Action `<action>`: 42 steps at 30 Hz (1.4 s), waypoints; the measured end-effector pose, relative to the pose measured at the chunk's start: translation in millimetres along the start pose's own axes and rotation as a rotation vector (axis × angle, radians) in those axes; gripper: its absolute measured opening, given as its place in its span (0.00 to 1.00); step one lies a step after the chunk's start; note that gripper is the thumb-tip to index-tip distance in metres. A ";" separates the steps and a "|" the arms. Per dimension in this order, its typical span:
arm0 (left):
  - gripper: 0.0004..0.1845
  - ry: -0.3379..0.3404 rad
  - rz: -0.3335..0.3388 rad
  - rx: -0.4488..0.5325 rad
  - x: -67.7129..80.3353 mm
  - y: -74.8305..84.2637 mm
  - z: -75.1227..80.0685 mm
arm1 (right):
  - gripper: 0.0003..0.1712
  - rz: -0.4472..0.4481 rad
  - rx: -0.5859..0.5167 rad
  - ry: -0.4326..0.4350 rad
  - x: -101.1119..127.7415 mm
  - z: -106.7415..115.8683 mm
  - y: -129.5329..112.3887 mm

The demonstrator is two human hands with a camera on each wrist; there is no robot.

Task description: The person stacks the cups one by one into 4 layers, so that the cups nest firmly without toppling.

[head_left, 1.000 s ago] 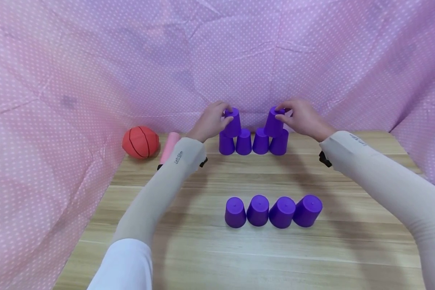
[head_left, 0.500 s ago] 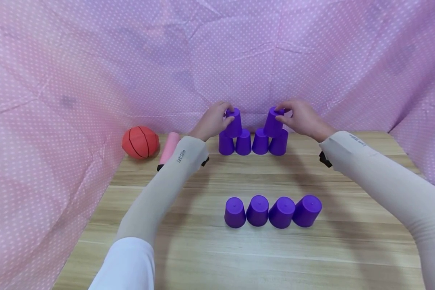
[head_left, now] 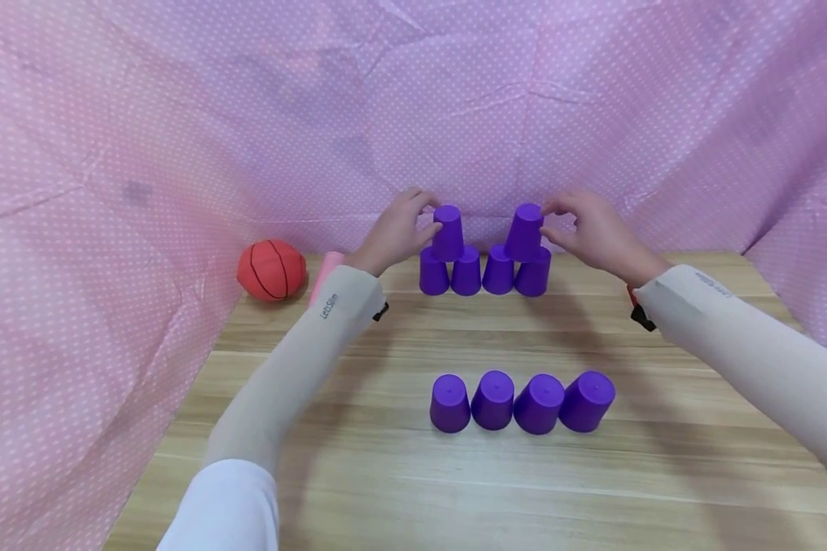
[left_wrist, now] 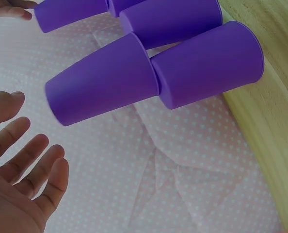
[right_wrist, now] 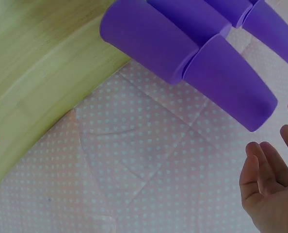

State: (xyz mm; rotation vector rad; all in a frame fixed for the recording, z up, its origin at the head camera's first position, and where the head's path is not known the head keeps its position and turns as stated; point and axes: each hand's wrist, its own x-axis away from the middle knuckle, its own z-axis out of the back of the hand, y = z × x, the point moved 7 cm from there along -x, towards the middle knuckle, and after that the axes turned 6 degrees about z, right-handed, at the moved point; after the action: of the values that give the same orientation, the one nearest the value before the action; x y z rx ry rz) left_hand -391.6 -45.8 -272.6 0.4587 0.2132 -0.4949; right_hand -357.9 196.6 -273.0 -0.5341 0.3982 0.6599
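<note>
Two purple cups stand upside down as an upper layer on a back row of several purple cups [head_left: 465, 273]. The left upper cup [head_left: 448, 236] straddles two cups below it; the right upper cup [head_left: 524, 236] does likewise. Beside the left one is my left hand [head_left: 398, 233], its fingers relaxed and spread, with a gap to the cup [left_wrist: 103, 80] in the left wrist view. My right hand [head_left: 596, 233] is just right of the other upper cup, fingers loosely bent and holding nothing. The right wrist view shows that cup [right_wrist: 231, 82] apart from the fingertips.
Nearer on the wooden table [head_left: 496, 490], several more upside-down purple cups [head_left: 539, 404] form a row. A red ball with black lines [head_left: 272, 270] and a pink cylinder [head_left: 327, 272] lie at the back left. A pink dotted cloth [head_left: 469, 115] hangs behind and around the table.
Both hands have let go of the two upper cups. The right hand has moved off to the right and the left hand slightly left; the cups stay stacked.
</note>
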 end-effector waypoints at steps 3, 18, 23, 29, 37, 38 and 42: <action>0.18 0.002 -0.039 -0.015 10.1 3.9 4.6 | 0.14 0.034 0.019 -0.011 7.6 0.5 -7.9; 0.17 -0.023 -0.395 -0.080 106.4 44.2 -8.8 | 0.18 0.322 0.024 -0.047 55.9 -8.5 -82.1; 0.17 -0.046 -0.424 -0.072 135.5 54.5 -14.6 | 0.19 0.396 -0.011 -0.080 71.4 -17.9 -104.4; 0.17 -0.112 -0.458 -0.055 161.1 64.8 -27.6 | 0.19 0.446 -0.030 -0.178 92.2 -38.5 -125.9; 0.19 -0.235 -0.465 -0.059 181.2 75.9 -45.1 | 0.18 0.447 -0.034 -0.323 111.9 -58.6 -146.1; 0.19 -0.242 -0.464 -0.062 182.4 76.5 -46.3 | 0.17 0.458 -0.035 -0.324 113.0 -59.4 -148.4; 0.18 -0.269 -0.452 -0.057 186.2 78.1 -47.6 | 0.15 0.499 -0.045 -0.315 116.2 -62.0 -154.2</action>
State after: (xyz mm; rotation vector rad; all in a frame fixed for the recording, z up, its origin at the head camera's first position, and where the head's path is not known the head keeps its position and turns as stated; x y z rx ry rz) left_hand -196.4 -38.2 -342.2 0.2823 0.0693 -0.9830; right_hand -182.0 112.5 -329.0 -0.3632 0.2175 1.2177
